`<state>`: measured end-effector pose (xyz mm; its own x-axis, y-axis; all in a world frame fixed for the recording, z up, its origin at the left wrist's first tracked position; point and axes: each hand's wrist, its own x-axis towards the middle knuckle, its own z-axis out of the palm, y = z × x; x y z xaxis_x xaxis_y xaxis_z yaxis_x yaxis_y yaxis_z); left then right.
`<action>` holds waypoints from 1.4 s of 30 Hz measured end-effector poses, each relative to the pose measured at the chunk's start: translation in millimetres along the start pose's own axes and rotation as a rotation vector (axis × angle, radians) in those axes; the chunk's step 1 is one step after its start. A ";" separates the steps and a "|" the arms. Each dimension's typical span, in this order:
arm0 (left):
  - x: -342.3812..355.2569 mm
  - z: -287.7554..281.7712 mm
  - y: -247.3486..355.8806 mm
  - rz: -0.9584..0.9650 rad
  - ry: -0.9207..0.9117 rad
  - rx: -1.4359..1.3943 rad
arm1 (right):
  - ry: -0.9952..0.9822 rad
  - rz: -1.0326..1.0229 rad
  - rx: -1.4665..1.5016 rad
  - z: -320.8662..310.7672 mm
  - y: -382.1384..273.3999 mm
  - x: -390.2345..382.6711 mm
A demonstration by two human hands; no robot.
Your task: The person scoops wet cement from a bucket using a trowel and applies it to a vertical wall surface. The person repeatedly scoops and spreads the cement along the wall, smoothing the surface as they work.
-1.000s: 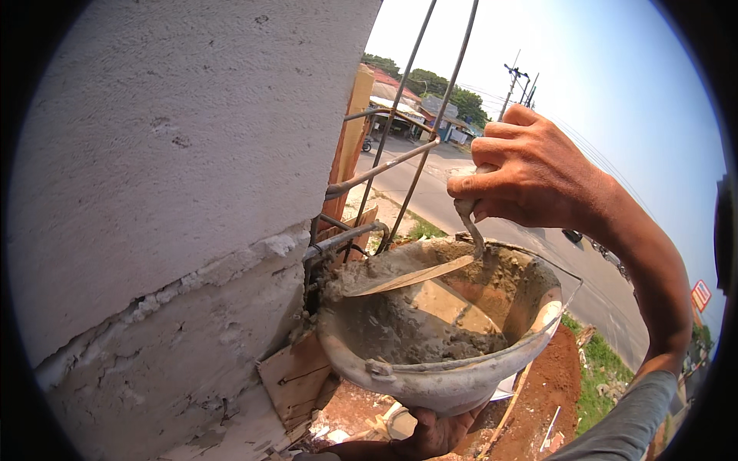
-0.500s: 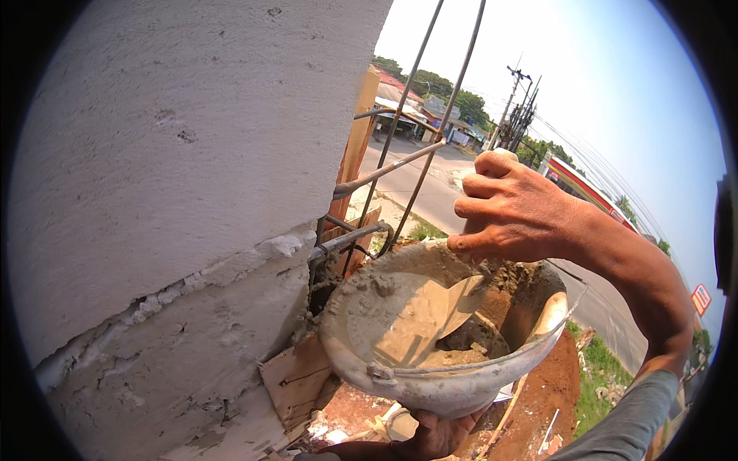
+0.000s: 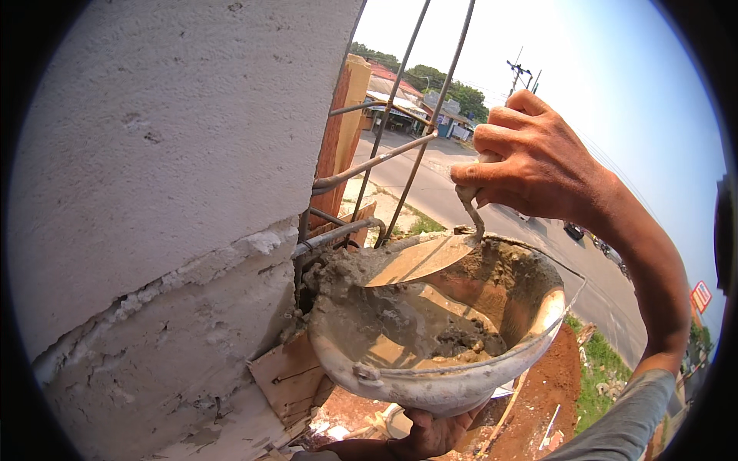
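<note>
My right hand (image 3: 523, 157) is closed around the handle of a mortar-coated trowel (image 3: 419, 263), its blade level over a weathered bucket (image 3: 438, 388) of wet grey mortar (image 3: 453, 336). Mortar lies at the blade's left edge, against the gap beside the corner of the plastered wall (image 3: 169, 154). My left hand (image 3: 430, 432) is under the bucket, gripping its underside, with the fingers partly hidden by it.
Vertical rebar (image 3: 393, 100) with bent crossbars stands beside timber boards (image 3: 348, 107) at the wall's edge. A plywood board (image 3: 280, 376) lies lower down. Far below are red soil (image 3: 550, 399), grass, a road (image 3: 600, 292) with vehicles, shops and utility poles.
My right hand and the trowel dipped into the bucket half a second ago and are now raised again, with the blade farther left toward the wall. Mortar has heaped at the bucket's left rim.
</note>
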<state>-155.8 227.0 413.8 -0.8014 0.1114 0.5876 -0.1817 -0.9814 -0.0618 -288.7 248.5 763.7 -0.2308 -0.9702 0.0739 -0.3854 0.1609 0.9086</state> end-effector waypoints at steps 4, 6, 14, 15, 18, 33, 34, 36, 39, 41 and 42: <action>-0.9 -0.3 1.0 -0.002 0.021 0.002 | 0.021 -0.073 -0.106 -21.7 2.8 5.2; -1.2 -0.4 1.1 -0.012 0.027 -0.009 | -0.093 -0.140 -0.021 -22.2 -7.9 8.7; -2.0 -0.1 -0.2 -0.027 0.036 -0.035 | -0.145 -0.210 0.185 18.8 -28.4 7.9; -2.2 -0.6 -0.2 -0.031 0.040 -0.036 | -0.143 -0.181 0.196 18.7 -23.9 3.3; -3.0 -1.7 -1.3 -0.042 0.043 -0.047 | -0.085 -0.084 0.135 17.9 -11.9 -2.8; -3.8 -2.5 1.3 -0.062 0.055 -0.054 | -0.435 -0.086 0.503 -12.7 -17.8 13.4; -4.6 -2.5 1.3 -0.065 0.055 -0.056 | -0.385 -0.084 0.474 -5.1 -18.7 11.6; -5.4 -3.3 0.6 -0.067 0.056 -0.059 | -0.238 -0.088 0.390 2.7 -18.0 8.3; -7.3 -4.6 -0.2 -0.071 0.056 -0.060 | -0.224 0.053 0.269 -7.3 -6.0 10.0; -8.3 -5.8 -0.9 -0.074 0.058 -0.059 | -0.204 0.081 0.160 -23.3 4.7 17.0; -8.9 -6.7 -1.1 -0.075 0.058 -0.060 | -0.195 0.049 0.129 -33.1 8.3 20.3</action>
<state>-152.3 228.1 403.3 -0.8157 0.1952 0.5446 -0.2753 -0.9589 -0.0687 -267.0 224.2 786.4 -0.4157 -0.9092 0.0244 -0.4772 0.2409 0.8451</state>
